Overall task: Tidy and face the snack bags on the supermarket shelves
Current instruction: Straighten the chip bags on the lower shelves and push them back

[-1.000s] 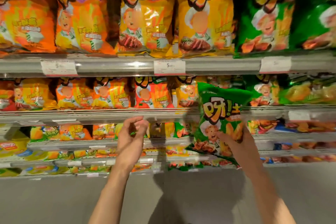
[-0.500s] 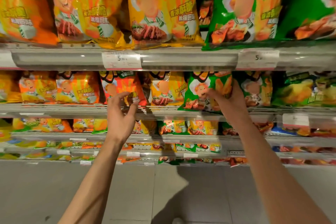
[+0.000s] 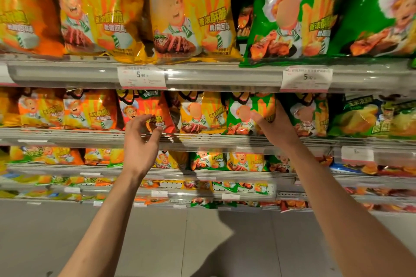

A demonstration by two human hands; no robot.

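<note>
While your right hand (image 3: 275,127) grips the green bag (image 3: 249,114) by its right side, thumb across the front, the bag stands upright at the front edge of the second shelf (image 3: 90,136), between a yellow bag (image 3: 202,112) on its left and another green one (image 3: 311,114) on its right. Your left hand (image 3: 140,139) hangs open and empty before the shelf edge, fingers spread just in front of the red bag (image 3: 144,110), not clearly touching it
</note>
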